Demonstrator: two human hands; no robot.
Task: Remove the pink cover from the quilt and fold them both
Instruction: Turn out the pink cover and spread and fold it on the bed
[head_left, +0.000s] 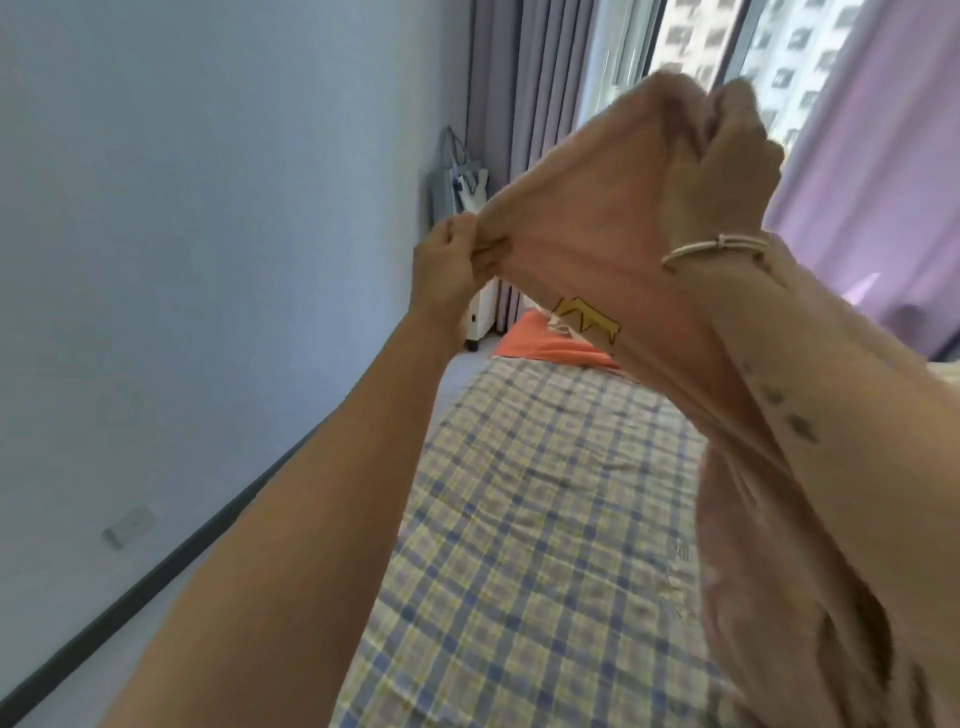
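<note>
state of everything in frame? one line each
pink cover: raised, pulled taut
left hand: grip pinches the cover's edge
right hand: grip bunched round the cover's top
checked sheet: spread flat, slightly wrinkled
orange cloth: lying at the sheet's far end

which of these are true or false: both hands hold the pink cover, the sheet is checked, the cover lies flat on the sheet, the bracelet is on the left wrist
1. Both hands hold the pink cover: true; the left hand and right hand each grip it.
2. The sheet is checked: true.
3. The cover lies flat on the sheet: false; it is held up in the air.
4. The bracelet is on the left wrist: false; it is on the right wrist.
</note>
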